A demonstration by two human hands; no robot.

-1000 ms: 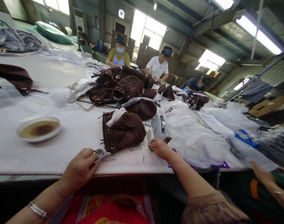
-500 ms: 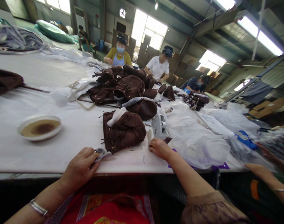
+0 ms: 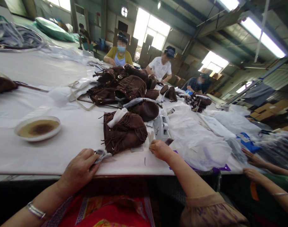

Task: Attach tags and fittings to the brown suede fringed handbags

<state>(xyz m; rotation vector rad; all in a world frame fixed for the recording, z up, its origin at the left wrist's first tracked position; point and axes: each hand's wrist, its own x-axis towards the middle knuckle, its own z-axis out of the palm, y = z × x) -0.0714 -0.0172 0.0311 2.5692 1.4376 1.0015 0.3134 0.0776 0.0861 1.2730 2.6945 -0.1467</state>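
Observation:
Near the table's front edge, my left hand (image 3: 81,167) is closed around a small bunched piece of grey-white wrapping (image 3: 101,155). My right hand (image 3: 160,150) pinches a small pale card or strip (image 3: 151,137) beside a grey-white tape-dispenser-like device (image 3: 161,127). Between the hands and slightly farther back lies a brown fringed bag (image 3: 125,132) with a white wrap on its strap. A small clear packet (image 3: 137,148) touches the bag's lower edge.
Behind is a heap of brown bags (image 3: 131,86). A white dish (image 3: 37,128) of yellowish stuff stands left. Plastic sheets (image 3: 198,142) cover the right side. Another person's hands (image 3: 255,159) are at far right; three people work across the table.
The view has shifted slightly. Both my hands keep nearly the same places and grips. The other person's hands at the right have moved left.

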